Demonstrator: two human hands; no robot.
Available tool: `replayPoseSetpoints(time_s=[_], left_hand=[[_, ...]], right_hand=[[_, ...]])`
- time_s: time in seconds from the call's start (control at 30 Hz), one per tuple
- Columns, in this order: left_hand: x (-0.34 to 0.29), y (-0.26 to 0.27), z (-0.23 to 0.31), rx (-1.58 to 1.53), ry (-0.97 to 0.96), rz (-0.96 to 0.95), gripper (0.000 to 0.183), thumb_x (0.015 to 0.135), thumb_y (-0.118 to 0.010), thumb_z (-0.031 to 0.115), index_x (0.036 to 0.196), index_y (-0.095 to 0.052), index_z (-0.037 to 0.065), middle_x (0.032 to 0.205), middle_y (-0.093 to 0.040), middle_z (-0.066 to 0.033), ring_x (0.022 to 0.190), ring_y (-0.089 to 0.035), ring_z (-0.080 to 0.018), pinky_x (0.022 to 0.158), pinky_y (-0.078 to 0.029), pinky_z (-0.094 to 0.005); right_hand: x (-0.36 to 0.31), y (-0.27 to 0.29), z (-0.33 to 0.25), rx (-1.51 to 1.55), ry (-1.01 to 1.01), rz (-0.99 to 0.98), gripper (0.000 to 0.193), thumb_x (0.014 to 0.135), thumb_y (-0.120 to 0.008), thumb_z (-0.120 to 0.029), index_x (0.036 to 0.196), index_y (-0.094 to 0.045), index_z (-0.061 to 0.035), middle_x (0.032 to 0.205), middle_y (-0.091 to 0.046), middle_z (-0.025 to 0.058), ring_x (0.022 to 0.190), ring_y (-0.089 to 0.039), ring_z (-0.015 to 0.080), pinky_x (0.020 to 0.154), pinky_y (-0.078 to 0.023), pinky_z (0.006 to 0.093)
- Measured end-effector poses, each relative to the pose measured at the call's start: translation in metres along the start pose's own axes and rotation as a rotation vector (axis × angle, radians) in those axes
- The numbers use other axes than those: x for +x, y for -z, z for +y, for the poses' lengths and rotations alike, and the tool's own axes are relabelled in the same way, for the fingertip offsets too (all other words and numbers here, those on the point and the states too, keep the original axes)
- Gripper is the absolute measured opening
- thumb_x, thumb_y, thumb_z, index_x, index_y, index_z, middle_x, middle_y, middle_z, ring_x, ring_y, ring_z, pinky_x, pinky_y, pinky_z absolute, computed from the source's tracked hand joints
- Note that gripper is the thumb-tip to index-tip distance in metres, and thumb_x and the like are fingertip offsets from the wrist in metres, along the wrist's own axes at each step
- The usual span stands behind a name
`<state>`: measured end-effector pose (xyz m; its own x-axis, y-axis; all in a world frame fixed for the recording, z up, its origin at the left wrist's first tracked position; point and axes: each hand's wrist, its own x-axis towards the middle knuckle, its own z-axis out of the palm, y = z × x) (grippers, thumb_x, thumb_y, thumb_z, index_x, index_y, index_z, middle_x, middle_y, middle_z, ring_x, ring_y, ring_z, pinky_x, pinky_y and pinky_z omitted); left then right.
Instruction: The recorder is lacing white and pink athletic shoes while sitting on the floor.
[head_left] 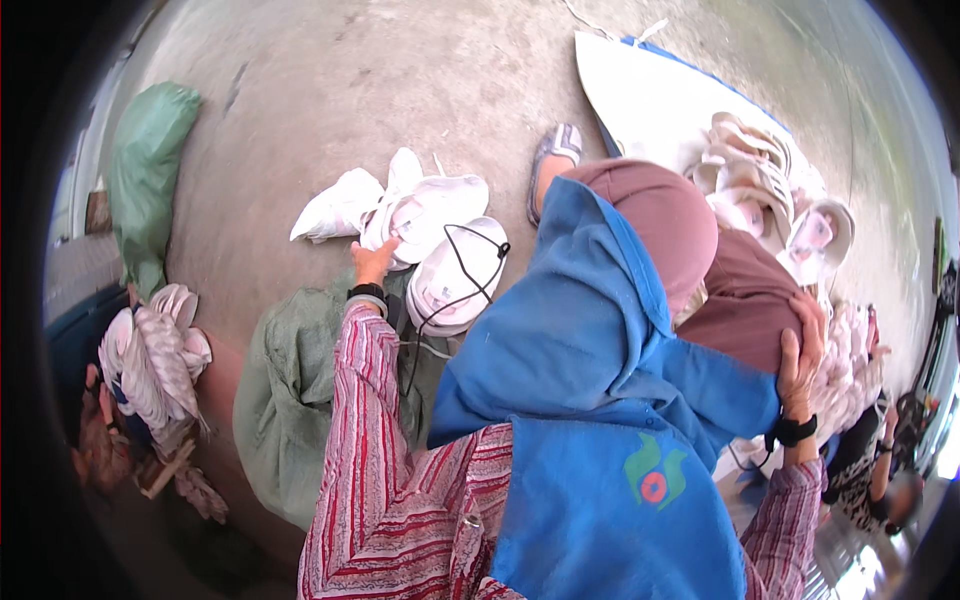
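My left hand (374, 263) reaches out to a small pile of white, curved, cup-like pieces (445, 203) and pinches the near edge of one; their exact kind I cannot make out. Some carry a small pale pink patch inside. Closer to me, another such white piece (448, 290) has a loop of black cord (470, 262) across it. Under my left forearm lies a green woven sack (290, 390). My right hand (803, 350) rests on my knee (735, 300), fingers stretched out, holding nothing.
At the right, many similar white pieces (750, 190) are heaped by a white sheet with a blue edge (660, 85). A full green sack (155, 175) stands far left, with a bundle of white pieces (160, 360) nearer. Other people sit at the lower left and right edges.
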<state>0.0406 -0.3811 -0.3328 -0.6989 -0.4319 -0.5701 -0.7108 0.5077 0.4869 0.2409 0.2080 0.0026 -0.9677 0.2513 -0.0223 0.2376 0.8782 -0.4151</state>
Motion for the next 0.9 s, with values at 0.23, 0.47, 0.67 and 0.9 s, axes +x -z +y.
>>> replayPoseSetpoints(time_s=[0.23, 0.47, 0.67, 0.9], left_hand=[[0.037, -0.016, -0.021, -0.064, 0.009, -0.194, 0.103, 0.063, -0.080, 0.036, 0.132, -0.027, -0.019, 0.132, -0.043, -0.0298, 0.119, -0.049, -0.0346, 0.098, -0.041, -0.0344], [0.024, -0.002, -0.009, 0.381, -0.020, 0.043, 0.056, 0.068, -0.068, 0.025, 0.108, -0.054, -0.011, 0.106, -0.060, -0.0259, 0.099, -0.060, -0.0340, 0.079, -0.049, -0.0405], [-0.005, 0.048, 0.053, 0.142, -0.120, 0.034, 0.053, 0.070, -0.066, 0.027, 0.110, -0.055, -0.006, 0.091, -0.062, -0.0177, 0.079, -0.063, -0.0245, 0.056, -0.055, -0.0360], [0.001, 0.089, 0.098, -0.203, -0.031, 0.017, 0.061, 0.071, -0.063, 0.026, 0.119, -0.049, -0.008, 0.104, -0.058, -0.0176, 0.086, -0.061, -0.0274, 0.057, -0.057, -0.0376]], right_hand=[[-0.004, 0.011, -0.005, -0.014, -0.055, 0.012, 0.042, 0.083, -0.049, -0.027, 0.114, -0.057, 0.0013, 0.124, -0.052, 0.0200, 0.122, -0.044, 0.0346, 0.107, -0.027, 0.0421], [-0.004, 0.002, 0.002, -0.001, -0.039, -0.010, 0.043, 0.082, -0.050, -0.027, 0.113, -0.057, 0.0013, 0.124, -0.053, 0.0189, 0.122, -0.044, 0.0339, 0.107, -0.028, 0.0423], [-0.007, 0.002, 0.003, -0.004, -0.057, 0.002, 0.044, 0.082, -0.050, -0.028, 0.115, -0.057, 0.0015, 0.124, -0.053, 0.0188, 0.122, -0.044, 0.0332, 0.107, -0.028, 0.0420], [-0.004, 0.002, 0.007, 0.005, -0.036, -0.019, 0.046, 0.083, -0.050, -0.030, 0.116, -0.057, 0.0015, 0.126, -0.052, 0.0180, 0.123, -0.044, 0.0324, 0.107, -0.027, 0.0418]])
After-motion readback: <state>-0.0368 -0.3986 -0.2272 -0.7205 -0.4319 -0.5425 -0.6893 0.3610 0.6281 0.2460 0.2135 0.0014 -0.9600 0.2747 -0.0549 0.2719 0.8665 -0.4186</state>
